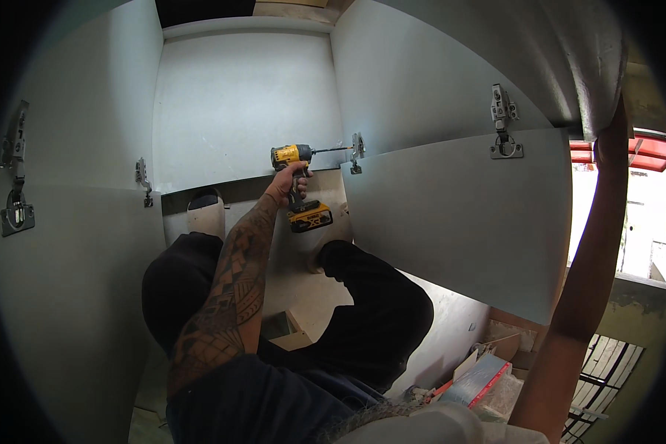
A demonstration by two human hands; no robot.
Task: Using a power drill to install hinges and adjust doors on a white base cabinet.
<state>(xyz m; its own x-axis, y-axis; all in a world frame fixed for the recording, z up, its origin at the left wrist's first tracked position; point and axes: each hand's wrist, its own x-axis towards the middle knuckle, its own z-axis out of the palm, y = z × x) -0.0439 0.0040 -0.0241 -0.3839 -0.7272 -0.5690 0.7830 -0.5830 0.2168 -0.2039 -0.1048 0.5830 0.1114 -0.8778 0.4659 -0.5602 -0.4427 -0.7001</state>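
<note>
A yellow and black cordless impact driver (291,155) is gripped in my left hand (294,182), its fingers wrapped round the handle. Its long bit points right and its tip reaches a metal cabinet hinge (358,145) at the inner right side. That hinge joins the pale side panel (422,89) to the pale door (459,214). Another hinge (505,122) sits farther right on the same joint. My right arm (588,259) stretches up along the right side to the outer edge of the panels; its fingers are hidden there.
Two more hinges, one (18,174) near and one (145,181) deeper, line the left panel (66,266). My bent legs (377,311) in black trousers are below, by a white object with a dark top (206,211). Boxes and packages (488,381) lie lower right, beside a barred opening (607,374).
</note>
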